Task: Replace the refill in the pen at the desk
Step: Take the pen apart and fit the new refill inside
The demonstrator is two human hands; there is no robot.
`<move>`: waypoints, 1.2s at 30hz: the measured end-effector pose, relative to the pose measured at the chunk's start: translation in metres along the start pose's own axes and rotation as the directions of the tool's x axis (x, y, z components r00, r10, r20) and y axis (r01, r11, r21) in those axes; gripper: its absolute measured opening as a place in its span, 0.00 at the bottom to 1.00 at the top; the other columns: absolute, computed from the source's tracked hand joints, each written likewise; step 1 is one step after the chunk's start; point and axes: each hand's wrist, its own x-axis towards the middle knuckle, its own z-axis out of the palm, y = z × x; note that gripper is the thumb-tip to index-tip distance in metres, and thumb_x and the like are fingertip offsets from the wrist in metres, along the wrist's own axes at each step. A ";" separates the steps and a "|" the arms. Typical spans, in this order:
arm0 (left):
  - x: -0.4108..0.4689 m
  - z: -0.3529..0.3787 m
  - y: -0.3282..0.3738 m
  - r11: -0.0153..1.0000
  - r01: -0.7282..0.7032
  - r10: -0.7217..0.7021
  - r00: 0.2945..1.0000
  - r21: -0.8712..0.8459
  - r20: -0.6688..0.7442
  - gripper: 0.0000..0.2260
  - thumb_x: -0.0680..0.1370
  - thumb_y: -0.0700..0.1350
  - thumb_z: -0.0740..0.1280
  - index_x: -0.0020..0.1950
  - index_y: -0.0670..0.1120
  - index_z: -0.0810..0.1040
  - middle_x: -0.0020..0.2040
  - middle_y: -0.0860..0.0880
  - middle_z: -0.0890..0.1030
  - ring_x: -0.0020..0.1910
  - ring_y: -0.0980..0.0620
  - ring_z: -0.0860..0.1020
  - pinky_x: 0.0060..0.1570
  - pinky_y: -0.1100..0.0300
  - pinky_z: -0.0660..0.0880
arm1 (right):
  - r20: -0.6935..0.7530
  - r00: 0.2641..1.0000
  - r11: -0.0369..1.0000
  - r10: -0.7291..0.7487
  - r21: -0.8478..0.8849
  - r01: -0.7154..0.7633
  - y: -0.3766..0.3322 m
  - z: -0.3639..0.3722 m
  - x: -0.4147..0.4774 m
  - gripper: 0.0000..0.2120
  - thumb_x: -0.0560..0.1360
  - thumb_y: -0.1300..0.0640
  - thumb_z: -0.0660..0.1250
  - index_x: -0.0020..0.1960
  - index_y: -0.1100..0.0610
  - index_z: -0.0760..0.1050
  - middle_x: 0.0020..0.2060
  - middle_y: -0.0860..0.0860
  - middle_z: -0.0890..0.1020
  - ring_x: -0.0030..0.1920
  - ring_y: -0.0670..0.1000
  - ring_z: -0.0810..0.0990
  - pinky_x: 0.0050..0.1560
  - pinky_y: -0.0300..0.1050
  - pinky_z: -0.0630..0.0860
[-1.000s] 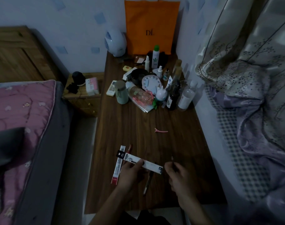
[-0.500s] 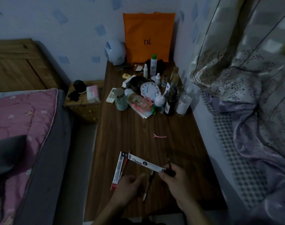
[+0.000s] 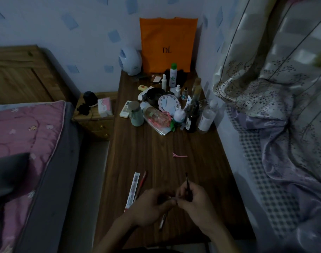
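My right hand is closed on a thin dark refill, whose tip sticks up above the fingers. My left hand is curled, and its fingertips meet those of the right hand over the desk. What sits between the fingertips is hidden. A pen lies on the desk under both hands. A long white refill packet and a thin red pen lie side by side just left of my left hand.
A pink hair clip lies mid-desk. Bottles, a clock, a jar and an orange bag crowd the far end. A bed runs along the left and bedding along the right.
The black-and-white packet that was held above the desk is out of sight. My hands have come together, fingertip to fingertip. The refill stays in my right hand.
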 end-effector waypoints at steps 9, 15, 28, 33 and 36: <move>-0.010 0.004 0.011 0.870 0.209 -0.135 0.972 -0.447 0.191 0.19 0.79 0.61 0.59 0.43 0.49 0.81 0.37 0.47 0.80 0.37 0.48 0.79 0.43 0.52 0.73 | -0.006 1.000 0.979 -0.009 0.203 0.010 -0.003 -0.007 -0.002 0.16 0.65 0.54 0.77 0.49 0.43 0.78 0.41 0.48 0.83 0.46 0.48 0.83 0.47 0.46 0.80; -0.004 -0.002 0.023 0.816 0.202 -0.156 0.979 -0.542 0.130 0.10 0.81 0.50 0.63 0.43 0.46 0.76 0.34 0.45 0.78 0.31 0.49 0.77 0.36 0.55 0.72 | 0.070 0.994 0.986 -0.086 0.152 0.075 -0.013 -0.009 0.001 0.13 0.66 0.52 0.77 0.49 0.47 0.79 0.36 0.45 0.77 0.38 0.45 0.77 0.39 0.39 0.77; -0.010 0.003 0.016 0.918 0.131 -0.183 0.977 -0.375 -0.107 0.06 0.79 0.51 0.66 0.42 0.56 0.78 0.29 0.55 0.79 0.25 0.61 0.74 0.25 0.66 0.71 | -0.194 0.980 0.801 -0.032 0.582 0.142 -0.021 -0.027 -0.010 0.13 0.74 0.58 0.65 0.54 0.55 0.83 0.36 0.52 0.78 0.26 0.45 0.69 0.26 0.37 0.67; -0.008 0.013 0.014 0.931 0.137 -0.224 0.947 -0.338 -0.232 0.05 0.78 0.51 0.66 0.42 0.55 0.77 0.26 0.57 0.78 0.22 0.63 0.72 0.26 0.63 0.69 | -0.358 0.930 0.857 -0.076 0.453 0.245 -0.037 -0.026 -0.009 0.17 0.78 0.47 0.57 0.43 0.54 0.82 0.36 0.50 0.80 0.37 0.47 0.76 0.40 0.41 0.73; -0.008 0.017 0.017 0.934 0.142 -0.247 0.919 -0.328 -0.308 0.06 0.77 0.53 0.66 0.40 0.58 0.77 0.27 0.58 0.79 0.23 0.64 0.73 0.26 0.63 0.70 | -0.367 0.926 0.934 -0.086 0.294 0.203 -0.038 -0.022 -0.012 0.17 0.76 0.41 0.58 0.40 0.49 0.80 0.30 0.45 0.76 0.30 0.43 0.72 0.31 0.35 0.70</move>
